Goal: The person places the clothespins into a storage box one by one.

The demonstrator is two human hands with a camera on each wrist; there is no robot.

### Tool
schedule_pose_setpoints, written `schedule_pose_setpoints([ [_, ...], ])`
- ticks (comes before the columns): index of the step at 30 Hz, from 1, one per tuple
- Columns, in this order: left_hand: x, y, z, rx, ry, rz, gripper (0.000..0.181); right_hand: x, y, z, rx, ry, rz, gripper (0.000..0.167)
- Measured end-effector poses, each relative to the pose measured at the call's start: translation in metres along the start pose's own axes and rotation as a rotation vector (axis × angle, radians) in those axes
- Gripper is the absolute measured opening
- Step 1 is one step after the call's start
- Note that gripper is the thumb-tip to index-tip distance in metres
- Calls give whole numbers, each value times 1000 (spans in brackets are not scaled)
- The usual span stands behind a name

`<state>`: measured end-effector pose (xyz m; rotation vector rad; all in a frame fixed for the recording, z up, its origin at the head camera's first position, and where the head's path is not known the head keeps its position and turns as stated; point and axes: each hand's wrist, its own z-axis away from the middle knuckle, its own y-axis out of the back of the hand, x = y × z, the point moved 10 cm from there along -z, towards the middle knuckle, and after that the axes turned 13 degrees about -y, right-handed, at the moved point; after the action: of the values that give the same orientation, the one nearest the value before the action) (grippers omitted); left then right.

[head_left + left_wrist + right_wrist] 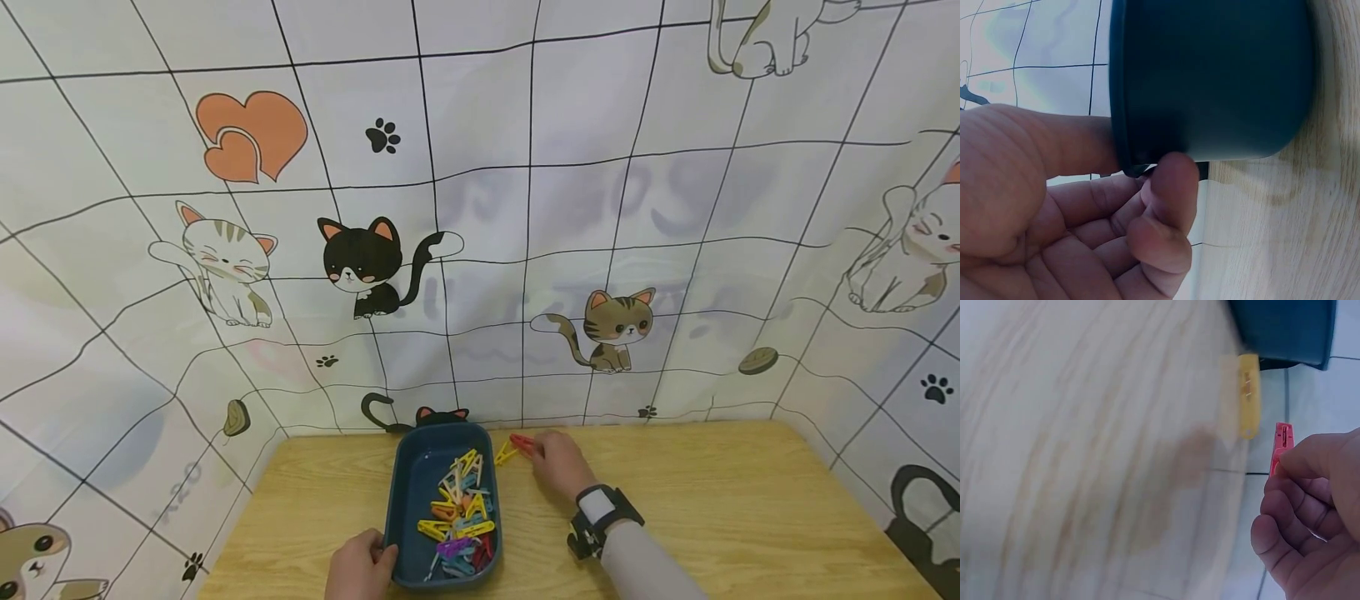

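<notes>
A dark blue plastic bin point(408, 500) stands on the table, with several clothespins point(457, 525) in yellow, purple, red, blue and other colours heaped along its right side. My left hand point(362, 567) grips the bin's near left rim; in the left wrist view the thumb lies over the rim point(1119, 94) and the fingers curl outside it. My right hand point(562, 467) pinches a red clothespin point(1282, 447) between thumb and fingers, just right of the bin's far end. Beside it a yellow clothespin point(506, 452) lies on the table, close to the bin.
The light wooden table point(675, 500) stretches to the right of the bin. A white cloth with black grid lines and printed cats point(487, 208) hangs behind and along both sides. A black strap device point(603, 517) is worn on the right wrist.
</notes>
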<state>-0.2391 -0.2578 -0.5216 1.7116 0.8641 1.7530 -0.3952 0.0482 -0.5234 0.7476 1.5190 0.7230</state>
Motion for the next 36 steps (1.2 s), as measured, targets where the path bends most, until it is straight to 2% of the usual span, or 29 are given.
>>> schedule_pose_setpoints([
  [7,3,0,1,0,-14,-9,10,-21,10,8,-5,39,-60,13],
  [14,2,0,1,-3,-4,-4,10,-49,18,19,29,149,-69,6],
  [25,2,0,1,-1,13,7,11,-85,17,43,-35,274,-87,7],
  [36,3,2,1,13,2,-3,11,-99,-4,58,-150,353,-44,8],
])
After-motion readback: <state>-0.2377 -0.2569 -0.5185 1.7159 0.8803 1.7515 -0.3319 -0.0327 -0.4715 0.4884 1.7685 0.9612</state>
